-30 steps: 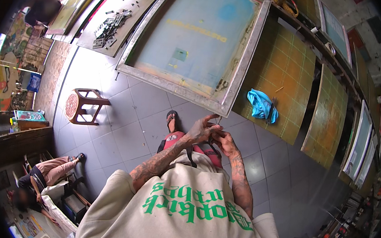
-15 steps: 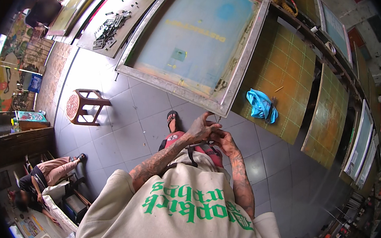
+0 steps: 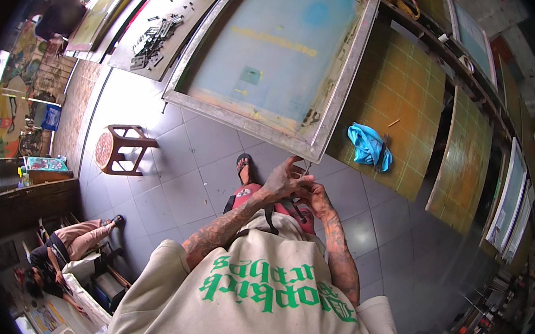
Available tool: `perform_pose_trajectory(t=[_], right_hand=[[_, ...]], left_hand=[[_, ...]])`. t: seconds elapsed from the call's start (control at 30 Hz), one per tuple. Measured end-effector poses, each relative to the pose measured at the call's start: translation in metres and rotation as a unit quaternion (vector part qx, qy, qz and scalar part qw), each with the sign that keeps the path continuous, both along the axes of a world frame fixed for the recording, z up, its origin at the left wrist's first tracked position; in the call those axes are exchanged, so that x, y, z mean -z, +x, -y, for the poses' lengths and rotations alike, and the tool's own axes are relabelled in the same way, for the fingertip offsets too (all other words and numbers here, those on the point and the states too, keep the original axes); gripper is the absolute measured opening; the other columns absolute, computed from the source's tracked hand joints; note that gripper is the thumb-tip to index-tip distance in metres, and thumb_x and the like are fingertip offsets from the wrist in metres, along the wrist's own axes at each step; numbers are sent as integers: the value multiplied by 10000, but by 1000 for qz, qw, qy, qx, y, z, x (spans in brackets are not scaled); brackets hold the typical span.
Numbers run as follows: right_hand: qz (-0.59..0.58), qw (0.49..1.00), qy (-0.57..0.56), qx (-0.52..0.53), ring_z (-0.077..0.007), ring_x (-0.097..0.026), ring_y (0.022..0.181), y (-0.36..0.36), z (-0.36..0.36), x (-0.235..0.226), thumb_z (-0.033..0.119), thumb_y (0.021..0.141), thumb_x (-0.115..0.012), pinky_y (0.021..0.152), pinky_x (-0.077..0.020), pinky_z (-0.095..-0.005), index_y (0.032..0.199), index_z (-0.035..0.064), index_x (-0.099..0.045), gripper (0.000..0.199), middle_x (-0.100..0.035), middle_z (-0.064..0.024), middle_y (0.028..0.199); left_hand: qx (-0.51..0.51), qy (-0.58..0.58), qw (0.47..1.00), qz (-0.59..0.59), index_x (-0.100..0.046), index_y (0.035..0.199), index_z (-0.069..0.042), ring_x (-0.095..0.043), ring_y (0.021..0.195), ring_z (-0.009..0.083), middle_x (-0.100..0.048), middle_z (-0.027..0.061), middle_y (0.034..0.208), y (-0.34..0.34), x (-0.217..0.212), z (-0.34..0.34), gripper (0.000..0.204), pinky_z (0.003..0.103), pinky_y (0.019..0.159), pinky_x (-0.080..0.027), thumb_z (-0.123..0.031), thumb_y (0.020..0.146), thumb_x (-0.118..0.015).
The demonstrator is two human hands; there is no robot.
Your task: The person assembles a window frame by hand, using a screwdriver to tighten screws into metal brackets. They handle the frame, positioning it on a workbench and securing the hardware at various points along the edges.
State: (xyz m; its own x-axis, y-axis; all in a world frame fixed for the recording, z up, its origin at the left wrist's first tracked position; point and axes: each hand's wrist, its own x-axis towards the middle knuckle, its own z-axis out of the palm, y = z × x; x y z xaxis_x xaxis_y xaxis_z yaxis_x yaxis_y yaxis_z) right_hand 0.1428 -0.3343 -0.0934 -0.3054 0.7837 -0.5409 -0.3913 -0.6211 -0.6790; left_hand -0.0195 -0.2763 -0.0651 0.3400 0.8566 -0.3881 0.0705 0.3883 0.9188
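Below the near corner of a large screen printing frame (image 3: 246, 124), my two hands meet close together. My left hand (image 3: 283, 182) has its fingers bent inward, with one fingertip up by the frame's edge. A thin metal rod (image 3: 307, 166), perhaps a bolt, sticks down from that corner beside my left fingers. My right hand (image 3: 317, 200) is closed, its fingertips pressed against the left ones. Whatever lies between the fingers is too small and covered to name. The frame holds a bluish mesh (image 3: 277, 60) with faint yellow marks.
A blue cloth (image 3: 366, 145) and a dark tool (image 3: 384, 153) lie on a greenish-brown board (image 3: 407, 103) to the right. Small metal parts (image 3: 154, 42) are piled on a board at left. A brown stool (image 3: 122, 149) stands on tiles. Two other people are at left.
My hands stay at the frame's corner with only slight finger movement. The whole view has shifted very slightly.
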Motion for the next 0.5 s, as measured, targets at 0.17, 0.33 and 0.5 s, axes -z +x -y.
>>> perform_pose_trajectory(t=[0.17, 0.33, 0.5], right_hand=[[62, 998, 12, 5, -187, -727, 855, 5, 9, 26, 141, 907, -725, 677, -592, -282, 1094, 2, -686, 237, -730, -87, 983], [-55, 997, -37, 50, -192, -726, 841, 2, 8, 22, 127, 885, -748, 644, -577, -280, 1096, 6, -685, 251, -731, -86, 981], [16, 1000, 5, 27, -195, -711, 868, 4, 5, 19, 100, 917, -709, 684, -566, -312, 1143, 20, -672, 242, -719, -89, 1017]], left_hand=[[40, -54, 995, -78, -511, 1338, 12, -708, 755, 191, -738, 191, 993, -1, -20, -10, 679, 292, 607, -565, -323, 834, -818], [4, 84, 992, -96, -518, 1338, 16, -715, 741, 170, -759, 161, 893, 3, 17, 5, 647, 325, 656, -572, -327, 862, -790], [41, 5, 997, -70, -533, 1328, 1, -721, 801, 165, -757, 161, 906, -4, -3, -3, 593, 316, 686, -565, -312, 883, -769]])
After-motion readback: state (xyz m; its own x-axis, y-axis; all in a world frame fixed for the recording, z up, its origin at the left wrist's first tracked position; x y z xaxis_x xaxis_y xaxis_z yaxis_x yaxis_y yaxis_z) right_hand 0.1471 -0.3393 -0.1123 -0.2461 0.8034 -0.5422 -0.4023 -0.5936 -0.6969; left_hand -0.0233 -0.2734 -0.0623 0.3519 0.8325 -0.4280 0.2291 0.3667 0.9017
